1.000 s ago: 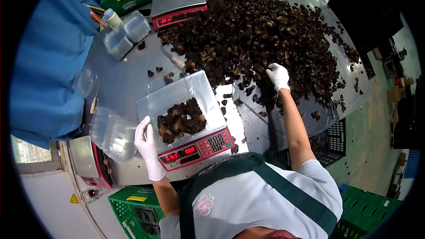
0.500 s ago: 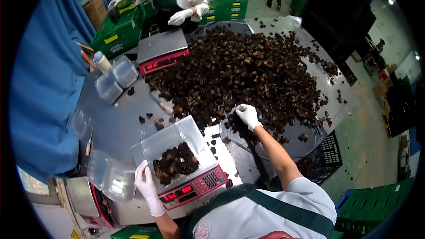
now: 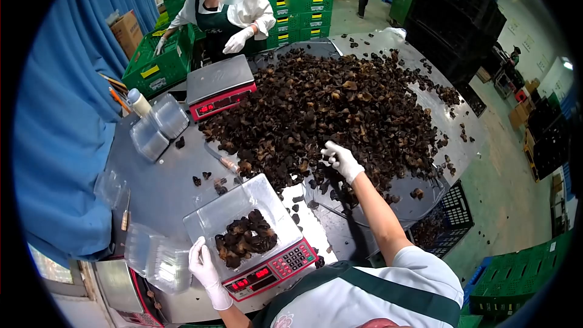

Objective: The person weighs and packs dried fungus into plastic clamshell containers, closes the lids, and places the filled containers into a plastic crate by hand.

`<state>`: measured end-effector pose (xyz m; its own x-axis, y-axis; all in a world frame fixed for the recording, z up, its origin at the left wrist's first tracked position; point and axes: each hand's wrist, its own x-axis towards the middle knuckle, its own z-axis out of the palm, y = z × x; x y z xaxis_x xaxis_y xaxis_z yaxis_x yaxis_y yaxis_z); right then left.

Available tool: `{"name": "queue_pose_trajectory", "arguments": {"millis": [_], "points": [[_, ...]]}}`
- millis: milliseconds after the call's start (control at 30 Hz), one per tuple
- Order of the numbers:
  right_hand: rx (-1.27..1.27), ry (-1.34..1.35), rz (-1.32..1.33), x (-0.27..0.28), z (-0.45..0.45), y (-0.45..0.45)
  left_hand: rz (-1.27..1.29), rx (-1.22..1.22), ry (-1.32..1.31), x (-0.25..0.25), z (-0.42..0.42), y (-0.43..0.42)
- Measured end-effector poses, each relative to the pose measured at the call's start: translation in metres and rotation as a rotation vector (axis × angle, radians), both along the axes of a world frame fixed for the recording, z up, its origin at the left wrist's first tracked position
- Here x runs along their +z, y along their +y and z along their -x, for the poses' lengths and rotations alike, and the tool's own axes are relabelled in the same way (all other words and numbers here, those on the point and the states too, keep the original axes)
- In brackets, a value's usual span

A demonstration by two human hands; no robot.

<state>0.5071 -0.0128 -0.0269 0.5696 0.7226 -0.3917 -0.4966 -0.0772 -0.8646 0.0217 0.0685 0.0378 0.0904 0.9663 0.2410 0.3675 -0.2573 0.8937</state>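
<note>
My right hand (image 3: 341, 161), in a white glove, hovers at the near edge of a big heap of dark brown wood ear mushrooms (image 3: 340, 100). Its fingers are bent but apart, and I see nothing held in them. My left hand (image 3: 205, 266), also gloved, is beside the near left corner of a clear plastic tray (image 3: 203, 215), fingers loosely stretched. The tray stands on a red digital scale (image 3: 271, 270) with lit red figures. A small pile of wood ear mushrooms (image 3: 246, 238) lies inside the tray.
Clear plastic boxes (image 3: 156, 258) lie left of my left hand, near a knife (image 3: 126, 214). A second scale (image 3: 220, 82) stands farther back. Across the table, a co-worker (image 3: 228, 12) reaches into a green crate (image 3: 161, 58). A black basket (image 3: 449, 212) is at right.
My right hand's fingers have spread and lifted a little from the heap. The co-worker's hand, earlier at a dark item above the crate, is now lower inside it. The view has shifted slightly.
</note>
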Motion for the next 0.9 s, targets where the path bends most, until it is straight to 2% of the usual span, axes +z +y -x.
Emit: {"name": "queue_pose_trajectory", "arguments": {"millis": [33, 67, 100, 167, 300, 367, 433, 533, 600, 633, 700, 767, 833, 900], "points": [[0.051, -0.311, 0.188, 0.008, 0.018, 0.005, 0.0, 0.002, 0.002, 0.0, 0.0, 0.0], [0.155, -0.724, 0.15, -0.025, 0.019, 0.011, 0.001, 0.0, -0.013, 0.0, -0.001, 0.0], [0.231, -0.945, 0.345, -0.005, 0.041, 0.006, 0.003, -0.001, -0.028, 0.0, 0.0, 0.0], [0.499, -1.369, 0.549, -0.02, 0.056, 0.002, -0.007, 0.001, -0.01, -0.002, 0.001, 0.0], [0.416, -1.47, 0.496, -0.042, 0.076, -0.009, -0.031, 0.0, 0.002, 0.005, 0.0, -0.003], [0.215, -1.339, 0.409, -0.04, 0.078, -0.014, -0.023, 0.004, -0.009, 0.007, 0.0, -0.006], [0.125, -1.274, 0.375, -0.032, 0.079, -0.021, -0.017, 0.005, -0.022, 0.006, 0.0, -0.007], [0.104, -1.224, 0.346, -0.045, 0.074, -0.031, -0.024, -0.005, -0.049, 0.004, 0.0, -0.007], [0.178, -1.226, 0.392, -0.048, 0.078, -0.037, -0.041, -0.009, -0.034, 0.006, -0.001, -0.008], [0.261, -1.331, 0.381, -0.046, 0.08, -0.042, -0.045, -0.007, -0.034, 0.006, -0.001, -0.008], [0.253, -1.47, 0.372, -0.053, 0.087, -0.046, -0.012, -0.009, -0.051, 0.005, 0.0, -0.009], [0.271, -1.447, 0.325, -0.057, 0.085, -0.047, -0.014, -0.004, -0.063, 0.009, -0.001, -0.012], [0.17, -1.262, 0.301, -0.045, 0.087, -0.045, -0.008, 0.0, -0.067, 0.013, 0.001, -0.016], [0.004, -0.928, 0.098, -0.05, 0.081, -0.04, -0.02, 0.01, -0.059, 0.013, 0.005, -0.017]]}}
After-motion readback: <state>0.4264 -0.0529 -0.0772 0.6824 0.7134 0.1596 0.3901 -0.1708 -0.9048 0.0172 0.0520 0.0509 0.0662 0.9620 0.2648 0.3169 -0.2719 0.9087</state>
